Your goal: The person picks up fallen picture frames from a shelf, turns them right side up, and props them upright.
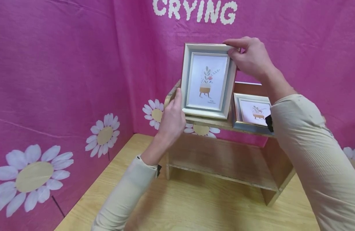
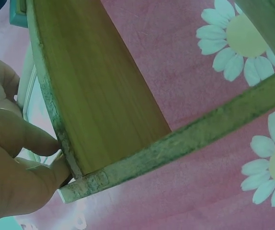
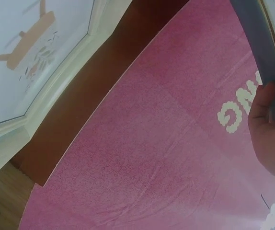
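Note:
A picture frame (image 1: 209,80) with a cream and grey-blue border and a potted-plant print stands upright, slightly tilted, over the left part of the top shelf (image 1: 217,123). My right hand (image 1: 250,57) pinches its top right corner between thumb and fingers. At the frame's lower left side my left hand (image 1: 173,118) grips the edge, thumb pointing up. In the left wrist view, that hand (image 2: 22,163) is right at the shelf's corner. The right wrist view shows my fingers (image 3: 263,103) on the frame's corner.
A second picture frame (image 1: 253,110) leans back on the right of the top shelf, partly hidden by my right sleeve (image 1: 310,141). The wooden shelf unit has a lower board (image 1: 220,158) and stands on a wood-grain table (image 1: 194,208). Pink flowered cloth (image 1: 64,64) hangs behind.

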{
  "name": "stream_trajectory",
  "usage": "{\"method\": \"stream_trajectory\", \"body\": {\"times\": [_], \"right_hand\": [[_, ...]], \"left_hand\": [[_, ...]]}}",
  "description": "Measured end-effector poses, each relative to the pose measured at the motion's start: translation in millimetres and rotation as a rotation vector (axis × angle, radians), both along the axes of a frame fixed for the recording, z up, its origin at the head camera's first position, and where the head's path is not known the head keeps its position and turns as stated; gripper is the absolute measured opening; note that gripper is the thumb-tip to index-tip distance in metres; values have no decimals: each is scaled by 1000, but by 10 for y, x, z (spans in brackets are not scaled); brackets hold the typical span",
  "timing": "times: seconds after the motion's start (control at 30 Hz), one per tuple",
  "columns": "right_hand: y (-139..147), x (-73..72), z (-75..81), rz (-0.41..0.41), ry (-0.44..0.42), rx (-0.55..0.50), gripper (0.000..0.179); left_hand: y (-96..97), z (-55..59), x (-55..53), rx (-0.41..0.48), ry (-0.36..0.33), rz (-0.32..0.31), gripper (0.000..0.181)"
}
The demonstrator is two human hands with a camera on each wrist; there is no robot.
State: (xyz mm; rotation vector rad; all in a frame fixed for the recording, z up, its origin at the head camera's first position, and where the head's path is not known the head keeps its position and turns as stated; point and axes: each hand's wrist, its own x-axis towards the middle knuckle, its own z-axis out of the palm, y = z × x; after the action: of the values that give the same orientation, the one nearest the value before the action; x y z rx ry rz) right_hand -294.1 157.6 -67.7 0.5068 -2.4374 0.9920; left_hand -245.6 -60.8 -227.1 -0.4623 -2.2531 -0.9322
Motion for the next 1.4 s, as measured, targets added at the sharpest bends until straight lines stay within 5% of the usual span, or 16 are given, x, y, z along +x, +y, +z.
{"method": "stream_trajectory", "body": {"times": [0.3,0.57,0.87,1.13,1.27,1.4], "right_hand": [[39,50,-18,-3,-7,-8,47],[107,90,-33,-6,-81,-38,59],[375,301,-35,-59,-165,77,64],[760,547,-198,-49,-239,235,68],[909,654,-320,-67,-279,264,71],[1052,791,-465,-84,-319,248,73]], "left_hand": [[-5,6,-6,-5,43,-4,59],[-19,4,17,3,12,-10,60],[1,60,96,19,22,13,57],[29,114,195,36,46,40,48],[92,121,235,46,113,-35,43],[229,151,282,97,116,-237,38]]}}
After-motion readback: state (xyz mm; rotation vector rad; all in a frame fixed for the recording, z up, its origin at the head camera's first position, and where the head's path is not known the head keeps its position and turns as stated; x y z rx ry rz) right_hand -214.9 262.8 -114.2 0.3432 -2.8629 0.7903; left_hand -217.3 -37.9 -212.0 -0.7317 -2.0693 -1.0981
